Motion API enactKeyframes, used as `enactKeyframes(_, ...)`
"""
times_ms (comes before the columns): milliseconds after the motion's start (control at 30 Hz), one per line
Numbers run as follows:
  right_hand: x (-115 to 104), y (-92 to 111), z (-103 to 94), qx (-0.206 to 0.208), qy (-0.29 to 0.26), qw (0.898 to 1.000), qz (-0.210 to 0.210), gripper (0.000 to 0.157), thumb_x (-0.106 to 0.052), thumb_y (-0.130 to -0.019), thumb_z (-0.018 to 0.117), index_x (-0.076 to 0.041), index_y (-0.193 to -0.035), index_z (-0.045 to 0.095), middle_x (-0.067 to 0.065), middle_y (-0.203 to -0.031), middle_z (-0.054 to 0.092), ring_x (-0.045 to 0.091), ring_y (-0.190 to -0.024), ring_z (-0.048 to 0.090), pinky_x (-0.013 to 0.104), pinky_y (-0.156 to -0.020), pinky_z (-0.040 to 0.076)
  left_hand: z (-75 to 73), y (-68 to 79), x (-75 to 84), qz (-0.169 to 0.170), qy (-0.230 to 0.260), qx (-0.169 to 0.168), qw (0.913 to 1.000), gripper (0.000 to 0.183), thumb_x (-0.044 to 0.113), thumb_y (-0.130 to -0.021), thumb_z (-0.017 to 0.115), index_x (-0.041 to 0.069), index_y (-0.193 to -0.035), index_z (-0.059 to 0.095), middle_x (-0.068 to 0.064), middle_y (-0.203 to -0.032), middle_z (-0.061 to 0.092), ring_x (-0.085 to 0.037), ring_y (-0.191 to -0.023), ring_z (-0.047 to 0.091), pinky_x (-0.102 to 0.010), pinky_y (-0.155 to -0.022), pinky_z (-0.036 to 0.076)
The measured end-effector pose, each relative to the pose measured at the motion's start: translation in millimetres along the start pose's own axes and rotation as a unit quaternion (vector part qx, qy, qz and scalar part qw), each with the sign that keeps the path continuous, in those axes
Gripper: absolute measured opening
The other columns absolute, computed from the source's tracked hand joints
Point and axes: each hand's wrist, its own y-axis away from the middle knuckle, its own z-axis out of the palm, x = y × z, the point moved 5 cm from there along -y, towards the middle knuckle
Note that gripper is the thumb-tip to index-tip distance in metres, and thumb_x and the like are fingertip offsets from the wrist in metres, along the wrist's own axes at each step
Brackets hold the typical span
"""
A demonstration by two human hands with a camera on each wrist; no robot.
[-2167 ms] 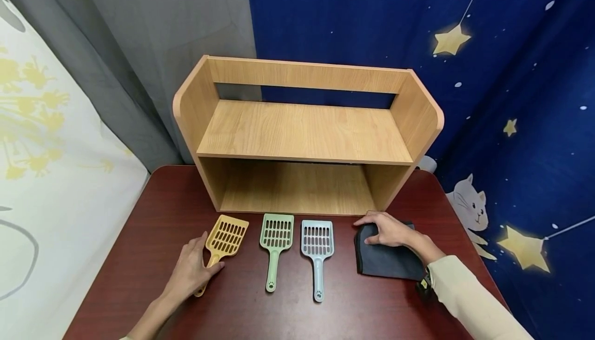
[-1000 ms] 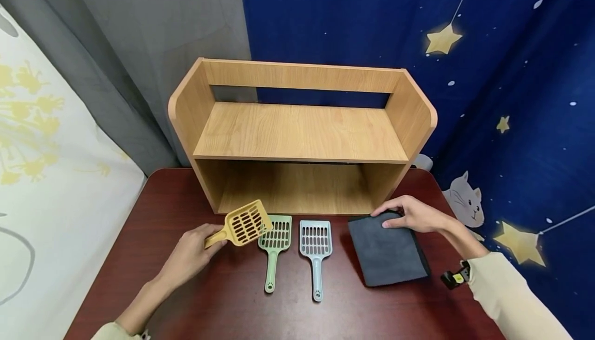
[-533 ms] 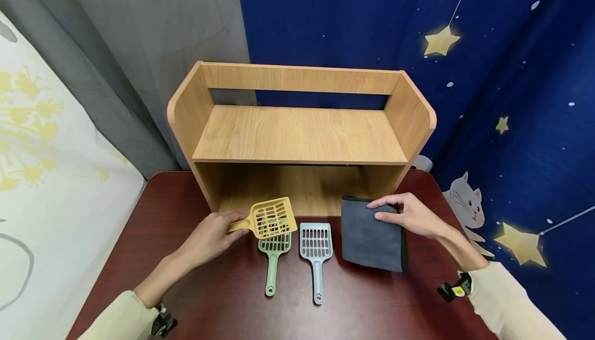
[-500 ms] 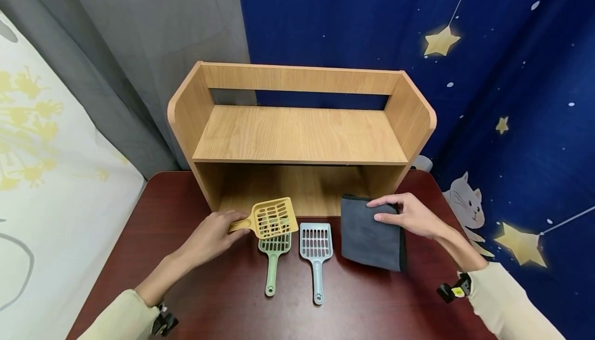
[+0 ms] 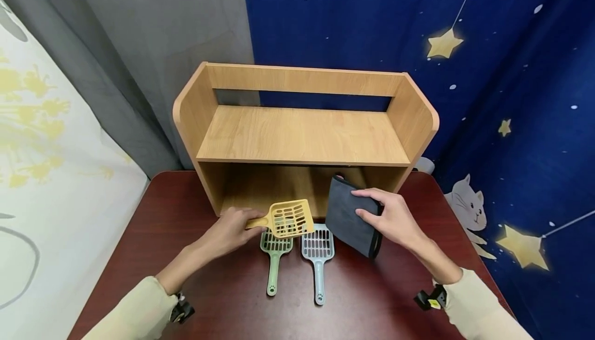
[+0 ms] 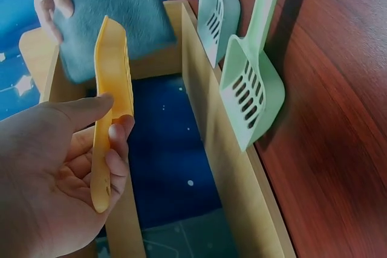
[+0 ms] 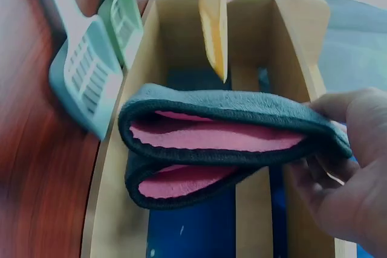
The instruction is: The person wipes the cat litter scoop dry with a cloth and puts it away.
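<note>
My left hand (image 5: 230, 231) pinches the handle of a yellow slotted litter scoop (image 5: 291, 219), held up in front of the shelf's lower opening. In the left wrist view the thumb (image 6: 91, 110) lies against that handle. My right hand (image 5: 388, 216) pinches a folded dark grey cloth (image 5: 348, 211) by one edge, raised and tilted. The right wrist view shows its folds, with a pink inner side (image 7: 224, 136) and black edging. Below the yellow scoop, a green litter scoop (image 5: 273, 262) and a light blue litter scoop (image 5: 318, 265) lie on the table, their upper parts partly covered in the head view.
A two-tier wooden shelf (image 5: 302, 136) stands at the back of the dark red table (image 5: 372, 304). Behind it hang a grey curtain (image 5: 162, 30) and a blue star-patterned curtain (image 5: 353, 19). A white patterned cloth (image 5: 46, 200) borders the left side.
My left hand has lifted the yellow scoop off the table and carried it right, over the green one. My right hand has raised the cloth, moved it left toward the shelf and tilted it.
</note>
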Motion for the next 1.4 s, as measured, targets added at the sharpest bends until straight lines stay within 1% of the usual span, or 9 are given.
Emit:
enactKeyframes(200, -25, -18, 17.4, 0.038, 0.004, 0.999, -0.008, 0.040, -0.015, -0.080, 0.080, -0.023, -0.118, 0.071, -0.009, -0.113, 0.070, 0.009, -0.105, 0.064, 0.026, -0.088, 0.048, 11.2, -15.4, 6.7, 0.012, -0.004, 0.001, 0.9999, 0.024, 0.018, -0.082, 0.079, 0.006, -0.102, 0.075, 0.001, -0.088, 0.072, -0.004, -0.069, 0.058, -0.023, -0.061, 0.048)
enactKeyframes(367, -42, -32, 38.1, 0.020, -0.010, 1.000, -0.001, 0.039, -0.016, -0.078, 0.082, -0.023, -0.116, 0.072, -0.007, -0.111, 0.071, 0.008, -0.096, 0.065, 0.031, -0.081, 0.050, 19.1, -26.7, 15.0, 0.021, -0.015, 0.013, 0.9996, 0.025, 0.022, -0.083, 0.079, 0.005, -0.102, 0.075, -0.002, -0.091, 0.074, -0.010, -0.075, 0.066, -0.029, -0.066, 0.053)
enactKeyframes(567, -43, -38, 66.2, -0.029, -0.009, 0.997, 0.067, 0.038, -0.021, -0.076, 0.082, -0.029, -0.112, 0.073, -0.007, -0.082, 0.070, 0.007, -0.062, 0.056, 0.025, -0.057, 0.046, 27.8, -35.0, 22.2, 0.014, -0.006, 0.015, 0.9998, 0.025, 0.022, -0.084, 0.078, 0.006, -0.102, 0.074, -0.002, -0.091, 0.074, -0.009, -0.074, 0.064, -0.028, -0.065, 0.051)
enactKeyframes(767, -45, -39, 88.5, -0.062, -0.031, 0.994, 0.081, 0.038, -0.022, -0.078, 0.081, -0.027, -0.115, 0.072, -0.015, -0.051, 0.045, 0.001, -0.044, 0.037, 0.023, -0.046, 0.035, 37.1, -43.4, 30.7, 0.006, -0.002, 0.017, 0.9998, 0.026, 0.021, -0.084, 0.078, 0.004, -0.104, 0.074, -0.003, -0.093, 0.073, -0.007, -0.069, 0.059, -0.022, -0.061, 0.047)
enactKeyframes(900, -42, -40, 91.3, -0.059, -0.022, 0.996, 0.069, 0.036, -0.021, -0.077, 0.083, -0.026, -0.111, 0.074, -0.011, -0.076, 0.068, 0.004, -0.056, 0.048, 0.023, -0.054, 0.040, 38.8, -44.7, 35.5, 0.004, -0.009, 0.019, 0.9998, 0.026, 0.021, -0.085, 0.077, 0.004, -0.104, 0.074, -0.003, -0.094, 0.073, -0.008, -0.070, 0.060, -0.024, -0.062, 0.047)
enactKeyframes(1033, -34, -40, 85.5, -0.068, 0.006, 0.996, 0.056, 0.033, -0.021, -0.076, 0.082, -0.025, -0.108, 0.075, -0.008, -0.104, 0.072, 0.009, -0.078, 0.060, 0.025, -0.066, 0.045, 36.9, -43.6, 38.7, 0.006, -0.009, 0.020, 0.9997, 0.027, 0.022, -0.086, 0.076, 0.004, -0.105, 0.073, -0.003, -0.096, 0.073, -0.008, -0.072, 0.061, -0.027, -0.065, 0.049)
enactKeyframes(1100, -31, -40, 79.3, -0.070, 0.022, 0.996, 0.052, 0.032, -0.020, -0.075, 0.082, -0.024, -0.106, 0.076, -0.006, -0.104, 0.072, 0.010, -0.083, 0.061, 0.026, -0.069, 0.045, 35.6, -43.3, 39.1, 0.008, -0.006, 0.020, 0.9998, 0.027, 0.022, -0.086, 0.075, 0.003, -0.105, 0.073, -0.003, -0.096, 0.073, -0.008, -0.071, 0.060, -0.026, -0.064, 0.049)
enactKeyframes(1267, -28, -42, 63.8, -0.039, 0.047, 0.996, 0.061, 0.032, -0.018, -0.072, 0.084, -0.024, -0.103, 0.076, -0.006, -0.087, 0.072, 0.010, -0.062, 0.050, 0.027, -0.058, 0.040, 30.1, -44.3, 39.3, 0.009, -0.003, 0.027, 0.9996, 0.026, 0.021, -0.086, 0.076, 0.004, -0.105, 0.073, -0.002, -0.093, 0.073, -0.007, -0.071, 0.059, -0.027, -0.064, 0.049)
enactKeyframes(1400, -35, -43, 71.5, -0.049, 0.033, 0.997, 0.058, 0.031, -0.019, -0.075, 0.082, -0.024, -0.104, 0.076, -0.008, -0.089, 0.071, 0.007, -0.061, 0.048, 0.023, -0.056, 0.040, 30.6, -46.8, 40.3, 0.011, -0.004, 0.026, 0.9996, 0.024, 0.021, -0.085, 0.077, 0.005, -0.103, 0.074, -0.001, -0.093, 0.073, -0.007, -0.071, 0.059, -0.027, -0.064, 0.049)
